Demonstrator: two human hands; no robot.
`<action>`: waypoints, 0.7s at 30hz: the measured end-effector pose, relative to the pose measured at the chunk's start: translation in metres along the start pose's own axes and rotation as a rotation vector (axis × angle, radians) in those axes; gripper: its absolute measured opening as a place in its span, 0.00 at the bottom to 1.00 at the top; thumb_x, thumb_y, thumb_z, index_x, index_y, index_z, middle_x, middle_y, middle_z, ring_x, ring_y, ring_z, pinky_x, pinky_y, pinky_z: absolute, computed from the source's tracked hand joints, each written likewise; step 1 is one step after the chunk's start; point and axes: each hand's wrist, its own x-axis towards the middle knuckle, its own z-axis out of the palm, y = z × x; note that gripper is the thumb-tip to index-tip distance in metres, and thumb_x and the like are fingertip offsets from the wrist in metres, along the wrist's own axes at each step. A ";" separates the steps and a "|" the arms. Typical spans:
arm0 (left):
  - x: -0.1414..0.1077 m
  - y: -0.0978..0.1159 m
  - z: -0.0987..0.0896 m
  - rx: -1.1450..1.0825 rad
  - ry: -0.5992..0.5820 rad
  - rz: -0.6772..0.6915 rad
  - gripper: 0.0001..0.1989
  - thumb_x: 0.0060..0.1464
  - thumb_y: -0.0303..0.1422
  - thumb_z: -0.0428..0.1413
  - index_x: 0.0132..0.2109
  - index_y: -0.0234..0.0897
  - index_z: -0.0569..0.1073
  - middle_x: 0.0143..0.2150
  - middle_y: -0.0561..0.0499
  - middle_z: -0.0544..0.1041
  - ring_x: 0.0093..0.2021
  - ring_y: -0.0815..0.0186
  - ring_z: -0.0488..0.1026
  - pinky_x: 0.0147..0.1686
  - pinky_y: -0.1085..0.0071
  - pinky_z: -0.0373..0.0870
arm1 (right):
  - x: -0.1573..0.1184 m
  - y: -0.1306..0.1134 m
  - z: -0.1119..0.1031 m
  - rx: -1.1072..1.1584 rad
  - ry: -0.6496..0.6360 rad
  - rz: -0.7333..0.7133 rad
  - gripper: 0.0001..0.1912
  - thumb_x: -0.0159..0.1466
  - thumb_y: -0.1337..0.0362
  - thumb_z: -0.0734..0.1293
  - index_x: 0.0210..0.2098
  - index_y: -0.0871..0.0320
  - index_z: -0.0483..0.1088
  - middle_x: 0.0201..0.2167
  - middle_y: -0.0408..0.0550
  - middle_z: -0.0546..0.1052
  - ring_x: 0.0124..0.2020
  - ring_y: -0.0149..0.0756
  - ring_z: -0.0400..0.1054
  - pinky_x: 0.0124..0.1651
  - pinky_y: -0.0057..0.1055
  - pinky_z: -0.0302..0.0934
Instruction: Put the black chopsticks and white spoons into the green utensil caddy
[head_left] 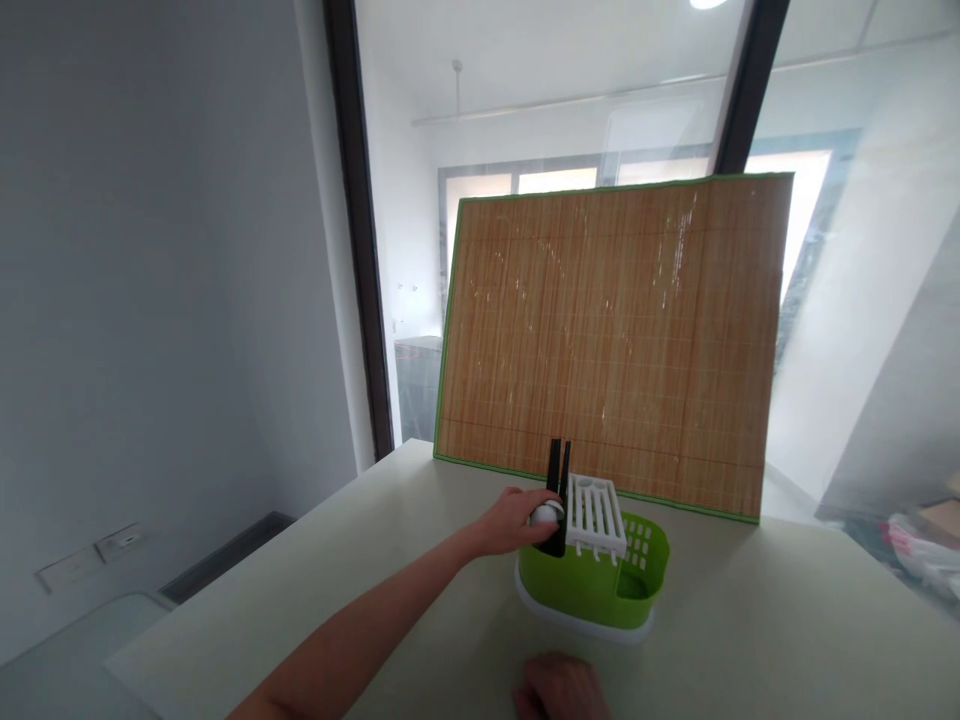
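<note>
My left hand (517,520) reaches in from the left, its fingers closed round a white rounded object (547,513) at the left end of a green basket (570,585). Two upright black strips (554,468) rise just beside those fingers, joining a dark part below; whether the hand grips them too is unclear. A white slotted rack (596,515) with small hooks lies across the basket's top. The basket has a white base and perforated sides. Near the bottom edge, my right hand (562,686) is low over the table, blurred and partly cut off, its fingers hard to make out.
Basket and hands are at a pale table (420,515). Behind them a large bamboo mat (615,340) with green edging stands upright. Glass panels with dark frames rise beyond it. A grey wall (172,250) is on the left, and bagged items (926,550) lie at far right.
</note>
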 end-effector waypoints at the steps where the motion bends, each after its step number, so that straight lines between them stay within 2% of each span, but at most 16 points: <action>1: 0.001 0.000 0.002 0.007 0.024 -0.018 0.20 0.53 0.39 0.53 0.53 0.44 0.65 0.50 0.53 0.74 0.47 0.63 0.71 0.53 0.65 0.55 | 0.000 0.000 0.000 -0.002 -0.005 0.004 0.02 0.54 0.65 0.67 0.25 0.54 0.70 0.26 0.42 0.77 0.27 0.37 0.71 0.24 0.29 0.47; 5: 0.008 0.000 0.014 0.065 0.110 -0.111 0.22 0.44 0.38 0.59 0.49 0.44 0.68 0.43 0.54 0.77 0.42 0.60 0.73 0.50 0.63 0.58 | -0.001 -0.001 0.001 0.004 0.038 -0.012 0.02 0.53 0.65 0.68 0.25 0.54 0.70 0.25 0.41 0.77 0.27 0.36 0.71 0.24 0.29 0.46; 8: 0.013 0.000 0.024 0.056 0.176 -0.146 0.16 0.44 0.37 0.59 0.43 0.43 0.70 0.36 0.55 0.78 0.37 0.61 0.73 0.45 0.66 0.61 | -0.003 0.000 0.001 0.012 0.079 -0.038 0.02 0.53 0.66 0.68 0.25 0.55 0.69 0.24 0.41 0.76 0.26 0.35 0.70 0.24 0.30 0.46; 13: 0.018 -0.003 0.026 -0.049 0.348 -0.193 0.12 0.48 0.38 0.57 0.40 0.41 0.69 0.33 0.54 0.76 0.34 0.65 0.72 0.34 0.72 0.63 | -0.004 0.001 0.003 0.010 0.113 -0.062 0.03 0.53 0.66 0.67 0.25 0.55 0.68 0.24 0.40 0.75 0.26 0.34 0.70 0.24 0.30 0.44; 17: 0.023 0.002 0.005 -0.146 0.576 -0.213 0.11 0.50 0.39 0.55 0.39 0.39 0.67 0.32 0.55 0.74 0.32 0.68 0.71 0.34 0.74 0.64 | -0.003 0.001 0.004 0.003 0.115 -0.047 0.03 0.53 0.66 0.68 0.25 0.55 0.68 0.24 0.40 0.75 0.26 0.34 0.70 0.24 0.30 0.43; 21: 0.023 0.007 -0.045 -0.139 0.823 -0.231 0.15 0.50 0.40 0.55 0.43 0.39 0.66 0.37 0.53 0.73 0.33 0.68 0.70 0.34 0.73 0.65 | -0.004 0.000 0.002 0.003 0.100 -0.059 0.04 0.53 0.66 0.68 0.24 0.55 0.68 0.24 0.40 0.75 0.26 0.33 0.69 0.24 0.31 0.42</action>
